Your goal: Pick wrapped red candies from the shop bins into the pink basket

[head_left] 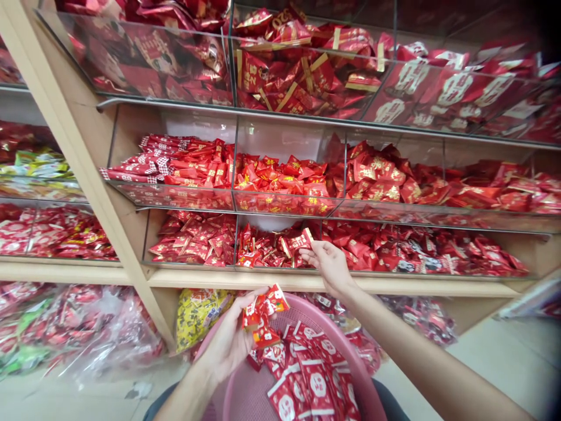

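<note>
My left hand is closed around several small red-and-orange candy packets, above the left side of a pink basket. Red packets with white round prints lie in the basket. My right hand pinches one red packet with gold print by its end, at the front of the lowest shelf's second compartment. Behind that packet, more small red packets fill the compartment.
Clear-fronted shelves above hold red packets. Wooden upright stands at left. Under the shelf lie a yellow bag and clear bags of sweets. The shelf's wooden edge runs just below my right hand.
</note>
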`<action>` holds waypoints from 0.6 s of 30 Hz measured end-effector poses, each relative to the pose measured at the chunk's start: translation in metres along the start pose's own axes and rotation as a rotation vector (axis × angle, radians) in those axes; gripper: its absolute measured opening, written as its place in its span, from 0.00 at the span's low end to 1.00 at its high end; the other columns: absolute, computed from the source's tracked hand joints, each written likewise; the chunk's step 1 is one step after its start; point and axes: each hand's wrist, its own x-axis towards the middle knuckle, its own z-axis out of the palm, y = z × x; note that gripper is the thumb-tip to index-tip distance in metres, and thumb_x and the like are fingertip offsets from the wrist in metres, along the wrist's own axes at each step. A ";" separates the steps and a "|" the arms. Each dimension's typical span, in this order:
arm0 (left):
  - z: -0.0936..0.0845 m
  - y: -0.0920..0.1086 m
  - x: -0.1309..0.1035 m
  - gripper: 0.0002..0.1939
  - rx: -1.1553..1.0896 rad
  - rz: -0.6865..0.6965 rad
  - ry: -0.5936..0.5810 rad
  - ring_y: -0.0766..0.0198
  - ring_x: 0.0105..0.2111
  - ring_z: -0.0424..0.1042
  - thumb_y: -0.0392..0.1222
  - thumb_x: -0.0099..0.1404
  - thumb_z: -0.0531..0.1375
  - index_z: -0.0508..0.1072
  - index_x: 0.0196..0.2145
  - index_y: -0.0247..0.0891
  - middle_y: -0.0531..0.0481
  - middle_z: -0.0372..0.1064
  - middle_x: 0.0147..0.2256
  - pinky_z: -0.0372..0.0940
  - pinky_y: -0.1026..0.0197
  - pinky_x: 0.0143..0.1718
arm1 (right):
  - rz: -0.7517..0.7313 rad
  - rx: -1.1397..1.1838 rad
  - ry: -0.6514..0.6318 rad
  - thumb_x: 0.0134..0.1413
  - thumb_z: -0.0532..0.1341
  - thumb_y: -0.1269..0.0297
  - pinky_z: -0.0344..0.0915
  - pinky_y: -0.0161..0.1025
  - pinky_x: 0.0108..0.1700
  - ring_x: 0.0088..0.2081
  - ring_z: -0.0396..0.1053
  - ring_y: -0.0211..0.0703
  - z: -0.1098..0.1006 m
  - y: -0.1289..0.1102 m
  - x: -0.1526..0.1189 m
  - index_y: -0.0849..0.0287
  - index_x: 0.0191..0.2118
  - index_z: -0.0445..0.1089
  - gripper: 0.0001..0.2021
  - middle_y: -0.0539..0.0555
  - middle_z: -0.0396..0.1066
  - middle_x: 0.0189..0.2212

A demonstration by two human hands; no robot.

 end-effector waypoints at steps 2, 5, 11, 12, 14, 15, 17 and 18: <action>0.000 -0.001 0.000 0.19 0.005 -0.005 0.001 0.58 0.34 0.75 0.40 0.62 0.55 0.67 0.51 0.34 0.43 0.74 0.40 0.69 0.55 0.38 | 0.041 0.041 -0.019 0.37 0.68 0.60 0.72 0.37 0.36 0.31 0.75 0.42 0.000 -0.002 -0.005 0.62 0.26 0.64 0.14 0.48 0.70 0.22; 0.000 -0.001 -0.001 0.19 0.011 -0.001 0.005 0.58 0.34 0.75 0.40 0.62 0.55 0.66 0.51 0.34 0.43 0.74 0.40 0.69 0.55 0.38 | 0.059 0.080 -0.055 0.37 0.68 0.63 0.72 0.38 0.37 0.33 0.75 0.43 0.000 -0.003 -0.012 0.61 0.27 0.65 0.13 0.49 0.71 0.24; 0.001 -0.001 -0.002 0.20 0.014 0.001 0.007 0.57 0.35 0.75 0.40 0.62 0.56 0.66 0.51 0.35 0.43 0.74 0.40 0.70 0.55 0.37 | 0.029 0.025 -0.089 0.41 0.66 0.62 0.72 0.42 0.39 0.34 0.74 0.44 -0.003 0.004 -0.017 0.60 0.27 0.63 0.11 0.49 0.69 0.24; 0.001 -0.001 -0.002 0.20 0.011 0.000 0.011 0.57 0.35 0.75 0.40 0.62 0.56 0.66 0.51 0.35 0.43 0.74 0.40 0.70 0.55 0.37 | -0.035 -0.044 -0.096 0.44 0.64 0.61 0.72 0.43 0.39 0.34 0.74 0.45 -0.004 0.006 -0.018 0.60 0.28 0.63 0.11 0.50 0.69 0.25; 0.000 -0.001 -0.002 0.20 0.007 0.000 0.013 0.57 0.35 0.75 0.40 0.62 0.56 0.66 0.51 0.35 0.43 0.74 0.40 0.69 0.55 0.38 | -0.268 -0.293 -0.147 0.50 0.60 0.61 0.71 0.46 0.42 0.38 0.73 0.46 -0.010 0.010 -0.020 0.60 0.32 0.64 0.08 0.54 0.71 0.32; 0.000 -0.001 -0.001 0.20 0.006 -0.003 0.011 0.57 0.35 0.75 0.40 0.62 0.56 0.66 0.51 0.35 0.43 0.74 0.41 0.69 0.55 0.38 | -0.424 -0.458 -0.197 0.53 0.58 0.63 0.70 0.46 0.44 0.42 0.72 0.46 -0.014 0.013 -0.022 0.60 0.35 0.65 0.06 0.57 0.70 0.37; 0.000 0.000 -0.001 0.20 -0.001 -0.011 0.003 0.57 0.35 0.75 0.40 0.61 0.56 0.65 0.52 0.35 0.43 0.74 0.41 0.69 0.54 0.39 | -0.734 -0.791 -0.330 0.58 0.53 0.67 0.66 0.46 0.50 0.48 0.67 0.46 -0.021 0.021 -0.025 0.60 0.40 0.67 0.07 0.61 0.67 0.46; 0.000 0.000 -0.001 0.21 -0.005 -0.013 0.000 0.56 0.36 0.75 0.40 0.61 0.56 0.65 0.52 0.35 0.43 0.74 0.42 0.69 0.53 0.40 | -0.857 -0.930 -0.395 0.59 0.52 0.69 0.64 0.46 0.52 0.50 0.65 0.46 -0.024 0.026 -0.027 0.61 0.42 0.66 0.09 0.63 0.66 0.48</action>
